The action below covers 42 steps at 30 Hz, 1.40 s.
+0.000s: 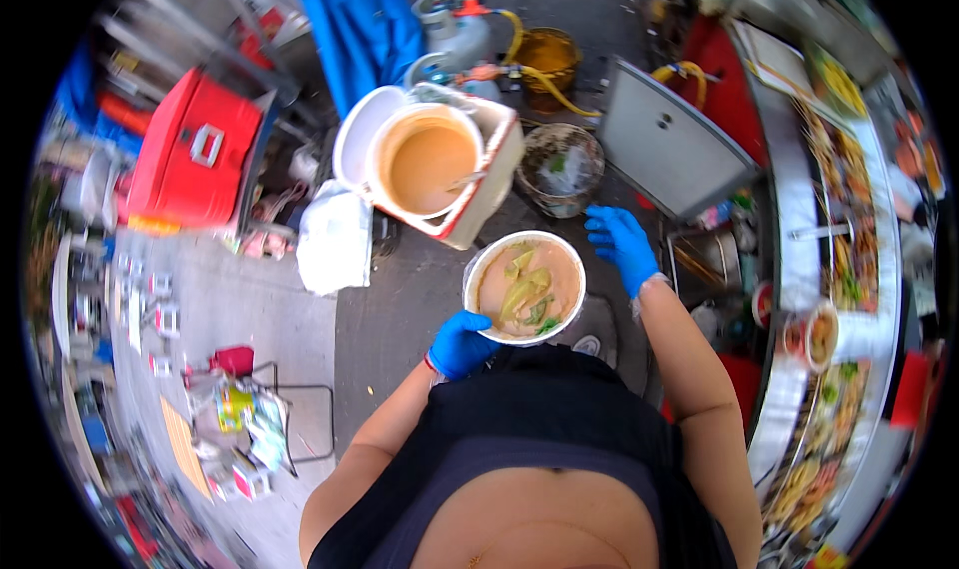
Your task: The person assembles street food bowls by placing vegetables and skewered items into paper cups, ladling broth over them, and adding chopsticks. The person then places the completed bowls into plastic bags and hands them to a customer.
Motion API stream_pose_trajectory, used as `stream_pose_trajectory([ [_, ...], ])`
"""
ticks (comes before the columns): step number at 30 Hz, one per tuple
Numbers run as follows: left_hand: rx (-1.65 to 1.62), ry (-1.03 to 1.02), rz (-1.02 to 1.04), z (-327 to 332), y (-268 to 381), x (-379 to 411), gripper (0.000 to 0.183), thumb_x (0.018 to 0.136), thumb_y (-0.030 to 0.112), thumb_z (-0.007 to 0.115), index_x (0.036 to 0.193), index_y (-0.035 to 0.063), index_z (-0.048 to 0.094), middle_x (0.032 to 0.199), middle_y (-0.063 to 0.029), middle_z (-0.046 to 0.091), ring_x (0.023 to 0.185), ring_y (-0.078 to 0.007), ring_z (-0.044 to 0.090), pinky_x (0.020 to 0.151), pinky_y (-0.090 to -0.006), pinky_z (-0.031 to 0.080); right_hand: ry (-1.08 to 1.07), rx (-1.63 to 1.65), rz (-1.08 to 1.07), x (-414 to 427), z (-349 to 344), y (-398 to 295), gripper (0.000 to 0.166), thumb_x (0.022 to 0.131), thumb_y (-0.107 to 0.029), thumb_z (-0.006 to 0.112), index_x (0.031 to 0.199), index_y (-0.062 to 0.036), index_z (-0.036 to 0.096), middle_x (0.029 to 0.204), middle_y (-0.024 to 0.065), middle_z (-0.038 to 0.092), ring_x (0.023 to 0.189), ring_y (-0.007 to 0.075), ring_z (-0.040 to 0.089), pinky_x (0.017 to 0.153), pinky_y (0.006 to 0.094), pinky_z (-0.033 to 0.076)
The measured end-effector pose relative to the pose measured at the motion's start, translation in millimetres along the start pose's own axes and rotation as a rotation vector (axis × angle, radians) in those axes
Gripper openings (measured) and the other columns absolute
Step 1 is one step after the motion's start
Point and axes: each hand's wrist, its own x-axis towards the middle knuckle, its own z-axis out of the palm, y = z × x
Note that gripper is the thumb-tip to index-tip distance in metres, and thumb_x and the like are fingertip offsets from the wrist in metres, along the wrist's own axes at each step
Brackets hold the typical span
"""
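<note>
My left hand [461,346], in a blue glove, is shut on the rim of a round white takeaway bowl [530,287]. Pale brown broth with green leafy vegetables fills the bowl. To its right, my right hand [623,247], gloved the same way, is held apart from the bowl with its fingers spread and nothing in it. Beyond the bowl, a white bucket [428,160] of similar brown liquid sits in a white box [494,172]. A utensil handle leans out of the liquid. The bucket's round lid [358,143] is propped at its left side.
On the right, a metal counter [869,332] carries trays of skewered food [854,217] and a filled paper tub [815,335]. A waste bin [560,170], gas cylinders [461,41] with yellow hoses and a grey panel [670,138] stand ahead. A red cooler [196,153] is at left.
</note>
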Motion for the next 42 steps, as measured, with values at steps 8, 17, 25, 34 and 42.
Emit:
stream_pose_trajectory([
  [8, -0.002, 0.242, 0.383, -70, 23, -54, 0.068, 0.069, 0.013, 0.057, 0.132, 0.0019, 0.033, 0.128, -0.0146, 0.043, 0.119, -0.0289, 0.042, 0.102, -0.0408, 0.031, -0.158, -0.741, -0.474, 103, 156, 7, 0.061, 0.074, -0.019, 0.069, 0.127, -0.0063, 0.042, 0.084, 0.0122, 0.061, 0.074, 0.0182, 0.059, 0.07, 0.0323, 0.048],
  [17, -0.137, 0.272, 0.608, -125, 64, -61, 0.068, 0.069, 0.013, 0.057, 0.132, 0.0008, 0.032, 0.132, -0.0148, 0.04, 0.123, -0.0287, 0.037, 0.105, -0.042, 0.027, -0.454, -0.669, -0.4, 128, 240, 3, 0.018, 0.079, -0.011, 0.06, 0.096, -0.0046, 0.061, 0.089, 0.0121, 0.061, 0.074, 0.017, 0.06, 0.068, 0.0298, 0.047],
  [25, -0.219, 0.247, 0.68, -172, 82, -37, 0.066, 0.07, 0.011, 0.059, 0.131, 0.0018, 0.034, 0.129, -0.0126, 0.044, 0.12, -0.0266, 0.041, 0.103, -0.04, 0.03, -0.303, -0.672, -0.989, 85, 209, -27, 0.016, 0.085, -0.011, 0.055, 0.098, -0.0046, 0.061, 0.09, 0.0133, 0.063, 0.075, 0.022, 0.061, 0.067, 0.0293, 0.048],
  [34, -0.204, 0.267, 0.665, -183, 97, -24, 0.068, 0.071, 0.012, 0.057, 0.133, 0.0025, 0.031, 0.132, -0.014, 0.041, 0.121, -0.028, 0.04, 0.103, -0.0416, 0.03, -0.11, -0.15, -0.476, 35, 197, -67, 0.021, 0.089, -0.014, 0.051, 0.101, 0.0005, 0.059, 0.095, 0.0094, 0.063, 0.073, 0.0135, 0.059, 0.066, 0.0243, 0.048],
  [42, -0.191, 0.219, 0.658, -185, 104, -10, 0.068, 0.071, 0.013, 0.058, 0.133, 0.0013, 0.03, 0.132, -0.0138, 0.04, 0.123, -0.0271, 0.039, 0.104, -0.0416, 0.029, -0.436, -0.403, -0.701, -43, 205, -62, 0.021, 0.086, -0.005, 0.051, 0.105, 0.0014, 0.058, 0.094, 0.0118, 0.062, 0.075, 0.0172, 0.06, 0.067, 0.0265, 0.049],
])
